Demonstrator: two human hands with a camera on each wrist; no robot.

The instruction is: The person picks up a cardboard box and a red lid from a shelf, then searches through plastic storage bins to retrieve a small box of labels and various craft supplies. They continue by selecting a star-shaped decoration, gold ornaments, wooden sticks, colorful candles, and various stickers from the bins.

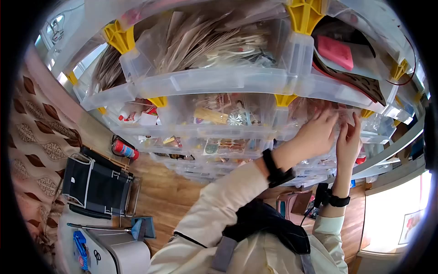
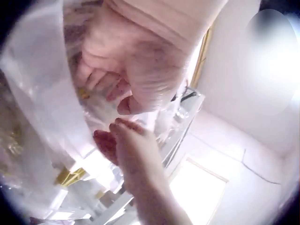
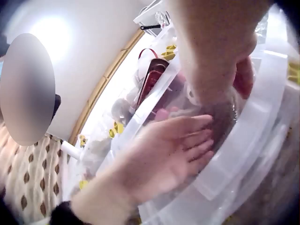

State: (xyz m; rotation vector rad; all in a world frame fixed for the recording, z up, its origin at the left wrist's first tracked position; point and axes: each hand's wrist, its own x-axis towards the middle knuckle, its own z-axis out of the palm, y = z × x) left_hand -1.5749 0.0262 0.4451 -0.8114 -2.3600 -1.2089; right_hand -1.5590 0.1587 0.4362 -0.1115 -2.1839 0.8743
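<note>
Both hands reach into a clear plastic bin (image 1: 292, 132) on the right of the second tier, among see-through plastic bags (image 1: 315, 107). My left hand (image 1: 315, 132) comes in from the left, its fairly straight fingers (image 3: 199, 143) lying against the bags. Close beside it, my right hand (image 1: 349, 141) points up into the same bin, fingertips at the clear plastic. From the left wrist, the right hand (image 2: 133, 150) sits just below the left thumb. In the right wrist view its fingertips are mostly hidden behind the hand, and I cannot tell whether they pinch a bag.
Stacked clear bins with yellow connectors (image 1: 305, 16) fill the space ahead. The upper tier holds packed bags (image 1: 196, 43) and a pink item (image 1: 335, 52). At lower left stand a black folding chair (image 1: 98, 185), a fire extinguisher (image 1: 124, 149) and a white bin (image 1: 123, 255).
</note>
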